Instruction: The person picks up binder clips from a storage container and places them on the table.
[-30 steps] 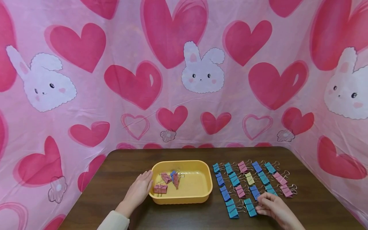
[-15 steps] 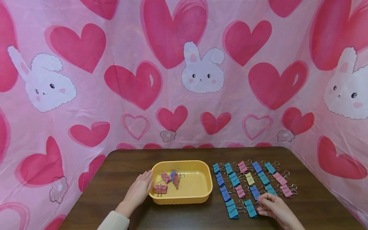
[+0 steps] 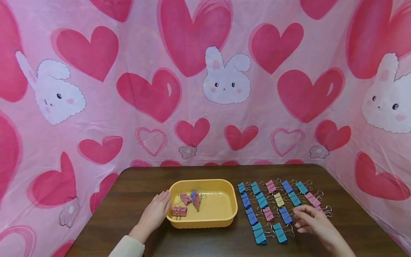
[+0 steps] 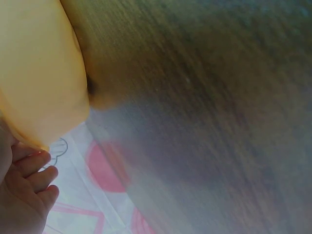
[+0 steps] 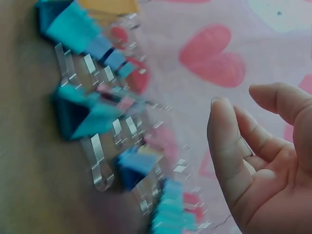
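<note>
My left hand rests on the left rim of a yellow plastic tray, its fingers fairly straight. The left wrist view shows those fingertips under the tray's edge. Inside the tray lie a few binder clips, among them a pink binder clip near the front left. My right hand hovers right of a teal binder clip in the front row. Thumb and forefinger stand apart with nothing between them in the right wrist view. Part of the binder clips behind that hand is hidden.
Several binder clips, such as a yellow binder clip, lie in rows right of the tray, wire handles pointing right. Another teal binder clip sits at the front left of the rows. The dark wooden table meets a pink heart-print cloth.
My right hand has let go of the front-row teal binder clip and moved slightly right and back. That clip stays on the table. The left hand and tray have not moved.
</note>
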`<state>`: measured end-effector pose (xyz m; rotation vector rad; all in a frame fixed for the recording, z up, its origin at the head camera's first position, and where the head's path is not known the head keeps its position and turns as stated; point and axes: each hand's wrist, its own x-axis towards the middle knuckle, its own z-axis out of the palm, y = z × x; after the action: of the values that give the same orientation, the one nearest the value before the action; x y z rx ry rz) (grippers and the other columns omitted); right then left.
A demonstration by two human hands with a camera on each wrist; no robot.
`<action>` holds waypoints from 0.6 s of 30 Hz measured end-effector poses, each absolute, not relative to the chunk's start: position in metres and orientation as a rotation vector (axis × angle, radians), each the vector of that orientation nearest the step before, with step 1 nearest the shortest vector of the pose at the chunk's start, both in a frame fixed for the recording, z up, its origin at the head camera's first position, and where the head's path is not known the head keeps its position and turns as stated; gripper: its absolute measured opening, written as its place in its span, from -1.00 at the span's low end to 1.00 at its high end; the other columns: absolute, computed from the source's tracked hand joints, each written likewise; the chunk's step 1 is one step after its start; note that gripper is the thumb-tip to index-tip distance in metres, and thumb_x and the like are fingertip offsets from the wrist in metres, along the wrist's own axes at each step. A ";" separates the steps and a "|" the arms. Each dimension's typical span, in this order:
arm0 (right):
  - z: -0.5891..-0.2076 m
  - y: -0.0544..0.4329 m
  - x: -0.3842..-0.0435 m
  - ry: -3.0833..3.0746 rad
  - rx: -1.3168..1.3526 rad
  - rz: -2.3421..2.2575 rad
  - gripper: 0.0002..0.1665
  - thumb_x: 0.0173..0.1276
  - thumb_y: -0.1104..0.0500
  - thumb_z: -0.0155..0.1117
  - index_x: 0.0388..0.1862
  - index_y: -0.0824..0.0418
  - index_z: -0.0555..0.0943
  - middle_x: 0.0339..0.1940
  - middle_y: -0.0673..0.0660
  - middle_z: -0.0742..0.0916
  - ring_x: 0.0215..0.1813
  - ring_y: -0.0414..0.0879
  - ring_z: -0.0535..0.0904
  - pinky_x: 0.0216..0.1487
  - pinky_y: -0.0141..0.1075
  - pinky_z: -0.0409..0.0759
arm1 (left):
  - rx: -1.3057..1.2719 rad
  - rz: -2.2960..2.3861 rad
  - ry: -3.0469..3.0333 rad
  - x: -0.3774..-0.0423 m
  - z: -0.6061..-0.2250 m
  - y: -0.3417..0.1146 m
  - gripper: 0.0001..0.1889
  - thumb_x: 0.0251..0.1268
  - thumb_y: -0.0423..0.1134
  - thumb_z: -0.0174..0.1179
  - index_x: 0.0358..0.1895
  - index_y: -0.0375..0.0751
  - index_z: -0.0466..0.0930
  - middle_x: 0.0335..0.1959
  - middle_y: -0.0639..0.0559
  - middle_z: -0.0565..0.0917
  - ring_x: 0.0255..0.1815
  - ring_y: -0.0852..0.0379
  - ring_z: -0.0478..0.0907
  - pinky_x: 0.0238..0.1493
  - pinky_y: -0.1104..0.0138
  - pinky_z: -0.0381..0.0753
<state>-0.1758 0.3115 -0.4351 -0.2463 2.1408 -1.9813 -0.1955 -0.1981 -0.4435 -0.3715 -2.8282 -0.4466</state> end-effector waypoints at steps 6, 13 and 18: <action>-0.404 0.295 -0.182 2.259 -0.393 -1.940 -0.79 0.44 0.25 -0.04 -0.22 0.00 0.55 -0.34 0.10 0.58 -0.40 -0.10 0.59 -0.41 -0.24 0.64 | -0.370 -0.446 -2.837 -0.195 -0.443 -0.198 -0.57 0.30 -0.25 0.09 0.16 -0.47 0.42 0.18 -0.29 0.43 0.23 -0.17 0.32 0.28 0.03 0.17; -0.368 0.264 -0.195 2.370 -0.412 -1.793 -0.65 0.41 0.16 0.05 -0.01 0.43 0.40 -0.33 0.20 0.57 -0.36 0.00 0.58 -0.33 -0.11 0.64 | -0.364 -0.442 -2.836 -0.195 -0.443 -0.199 -0.57 0.29 -0.26 0.09 0.16 -0.46 0.42 0.18 -0.28 0.43 0.23 -0.18 0.31 0.28 0.04 0.17; -0.353 0.242 -0.204 2.392 -0.499 -1.748 -0.60 0.38 0.13 0.11 0.01 0.45 0.40 -0.34 0.30 0.56 -0.35 0.10 0.55 -0.33 -0.07 0.64 | -0.365 -0.452 -2.840 -0.194 -0.442 -0.198 -0.56 0.29 -0.25 0.09 0.16 -0.46 0.42 0.19 -0.28 0.42 0.23 -0.18 0.31 0.28 0.03 0.17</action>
<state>-0.2042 0.2421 -0.3528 -0.4990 2.3919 -1.7477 -0.1942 -0.1975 -0.4421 -0.3653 -2.8395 -0.4520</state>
